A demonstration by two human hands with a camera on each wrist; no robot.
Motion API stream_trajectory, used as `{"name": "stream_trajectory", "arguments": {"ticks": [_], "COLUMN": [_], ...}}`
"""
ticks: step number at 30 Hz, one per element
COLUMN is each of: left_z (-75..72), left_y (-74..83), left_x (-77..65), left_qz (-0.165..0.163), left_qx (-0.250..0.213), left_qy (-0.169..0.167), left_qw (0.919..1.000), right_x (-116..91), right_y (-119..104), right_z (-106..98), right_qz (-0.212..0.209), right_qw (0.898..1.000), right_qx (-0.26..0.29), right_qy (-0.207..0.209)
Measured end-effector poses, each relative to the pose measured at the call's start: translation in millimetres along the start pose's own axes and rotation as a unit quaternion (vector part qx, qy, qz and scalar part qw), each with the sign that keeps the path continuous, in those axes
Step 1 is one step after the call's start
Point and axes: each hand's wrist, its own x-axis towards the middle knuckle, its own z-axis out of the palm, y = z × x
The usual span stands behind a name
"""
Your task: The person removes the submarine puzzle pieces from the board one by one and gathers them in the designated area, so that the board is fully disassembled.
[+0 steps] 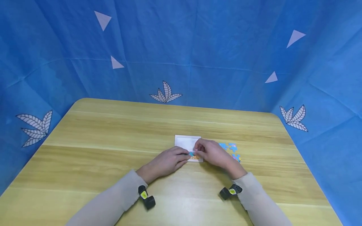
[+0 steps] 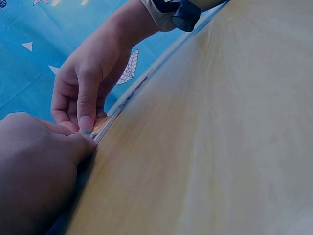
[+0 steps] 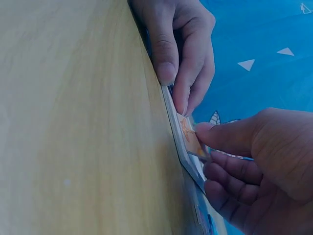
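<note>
A white puzzle tray (image 1: 183,142) lies on the table with a few blue and orange jigsaw pieces (image 1: 196,157) at its near right part. My left hand (image 1: 169,160) lies over the tray's left side, its fairly straight fingertips touching the pieces and the near rim. From the right, my right hand (image 1: 213,153) pinches a jigsaw piece between thumb and fingers above the tray. In the right wrist view an orange jigsaw piece (image 3: 190,137) sits tilted by the right thumb, with a left fingertip at its far end. The fingers hide much of the pinched piece.
Several loose jigsaw pieces (image 1: 233,147), mostly blue, lie right of the tray, partly behind the right hand and wrist. The wooden table (image 1: 113,131) extends around the tray. A blue curtain (image 1: 181,37) with white triangles and leaf prints hangs behind and at both sides.
</note>
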Motion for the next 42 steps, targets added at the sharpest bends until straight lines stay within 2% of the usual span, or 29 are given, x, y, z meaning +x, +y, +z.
{"name": "stream_trajectory", "arguments": {"ticks": [9, 15, 19, 27, 34, 42], "left_z": [-0.5, -2.1, -3.1, -2.7, -4.5, -4.6], "left_y": [-1.0, -3.4, -3.9, -3.8, -2.4, 0.5], "left_x": [2.3, 2.8, 2.4, 0.9, 0.5, -0.4], "left_qz": [0.003, 0.003, 0.002, -0.01, 0.005, -0.003], "left_qx": [0.004, 0.008, 0.003, -0.011, -0.015, -0.023], "left_qy": [-0.008, -0.006, -0.005, -0.005, 0.008, -0.005], "left_qw": [1.0, 0.9999, 1.0, 0.9999, 0.9999, 0.9997], "right_x": [-10.8, -21.4, -30.6, -50.7, -70.2, -89.6], "right_y": [4.9, 12.2, 14.6, 23.0, 36.0, 44.9], "right_z": [-4.0, -15.1, -24.4, -36.2, -42.0, -47.9], "right_qz": [0.004, 0.032, 0.051, 0.075, 0.091, 0.11], "right_qw": [0.999, 0.995, 0.992, 0.989, 0.986, 0.983], "right_qx": [0.032, 0.074, 0.083, 0.071, 0.059, 0.055], "right_qy": [0.035, 0.064, 0.083, 0.108, 0.126, 0.134]}}
